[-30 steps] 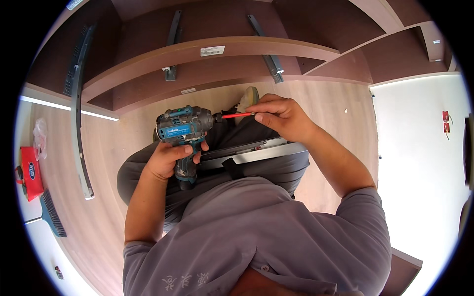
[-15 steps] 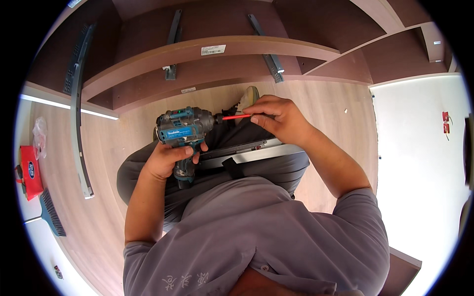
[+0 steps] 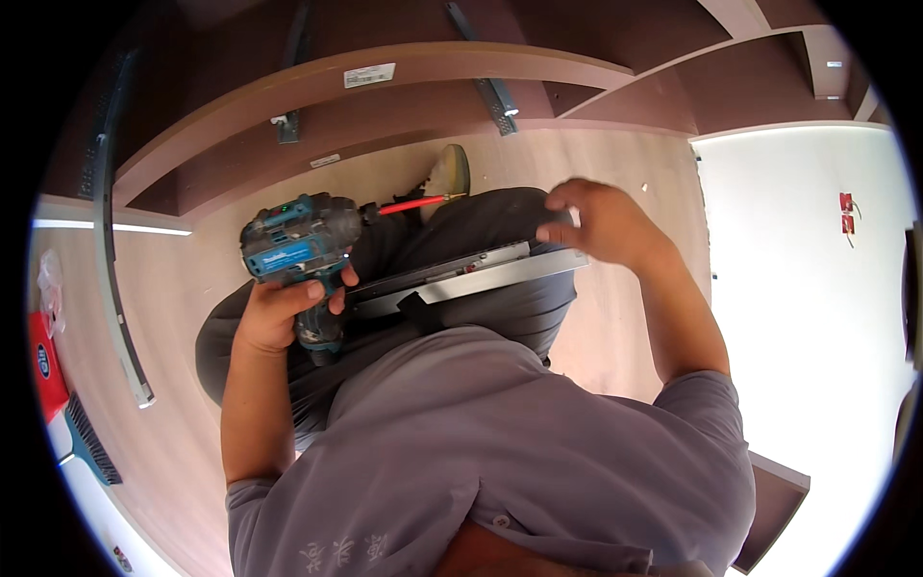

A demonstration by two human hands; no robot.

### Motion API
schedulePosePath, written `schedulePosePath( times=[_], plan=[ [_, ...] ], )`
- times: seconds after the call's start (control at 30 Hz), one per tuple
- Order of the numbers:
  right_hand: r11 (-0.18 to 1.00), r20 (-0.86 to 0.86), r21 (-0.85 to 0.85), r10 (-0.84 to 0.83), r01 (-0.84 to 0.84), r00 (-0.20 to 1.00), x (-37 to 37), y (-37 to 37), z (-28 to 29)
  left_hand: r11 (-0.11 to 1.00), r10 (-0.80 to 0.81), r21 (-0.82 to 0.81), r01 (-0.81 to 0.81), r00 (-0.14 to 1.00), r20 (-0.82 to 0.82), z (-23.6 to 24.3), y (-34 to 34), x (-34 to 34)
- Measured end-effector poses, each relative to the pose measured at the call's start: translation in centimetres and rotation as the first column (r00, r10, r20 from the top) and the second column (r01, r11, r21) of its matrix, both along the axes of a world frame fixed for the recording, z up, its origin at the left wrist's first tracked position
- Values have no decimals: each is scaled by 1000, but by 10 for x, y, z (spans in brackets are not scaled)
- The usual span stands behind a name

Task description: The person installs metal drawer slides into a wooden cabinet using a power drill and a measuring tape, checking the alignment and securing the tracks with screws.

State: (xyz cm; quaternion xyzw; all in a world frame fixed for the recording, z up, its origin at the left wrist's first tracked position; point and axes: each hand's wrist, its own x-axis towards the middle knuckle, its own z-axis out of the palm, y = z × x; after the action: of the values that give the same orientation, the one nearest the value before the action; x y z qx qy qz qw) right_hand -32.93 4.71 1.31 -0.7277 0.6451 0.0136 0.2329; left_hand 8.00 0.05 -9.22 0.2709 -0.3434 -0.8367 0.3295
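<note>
Left hand [image 3: 273, 315] wrapped round the drill [image 3: 288, 236] grip, fingers closed on it, forefinger near the trigger. Drill held above the legs [image 3: 505, 210], nose to the right, red bit [image 3: 411, 204] in its chuck, bit end pointing toward the shoe [image 3: 449, 175]. Right hand [image 3: 615, 226] well apart from the bit: thumb and fingers parted, a bit blurred, looks empty; near the right end of the metal rail [image 3: 481, 283], which lies across the legs. Cabinet [image 3: 481, 63] ahead; broom [image 3: 89, 440] and red bag [image 3: 48, 370] far left on the floor [image 3: 173, 423].
</note>
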Motion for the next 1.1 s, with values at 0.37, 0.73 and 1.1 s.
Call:
schedulePosePath(
  times=[0.37, 0.73, 1.1],
  plan=[
    [988, -297, 135, 111, -74, 948, 41, 29, -27, 999, -18, -42, 19, 999, 26, 2, 2, -7],
    [951, -499, 309, 145, 19, 854, -65, 79, 24, 996, 33, -80, -29, 999, 42, -4, 0, -5],
    [961, -288, 248, -43, 118, 957, -121, 147, 1, 996, 21, -78, -30, 993, -113, 0, 3, 1]
  ],
)
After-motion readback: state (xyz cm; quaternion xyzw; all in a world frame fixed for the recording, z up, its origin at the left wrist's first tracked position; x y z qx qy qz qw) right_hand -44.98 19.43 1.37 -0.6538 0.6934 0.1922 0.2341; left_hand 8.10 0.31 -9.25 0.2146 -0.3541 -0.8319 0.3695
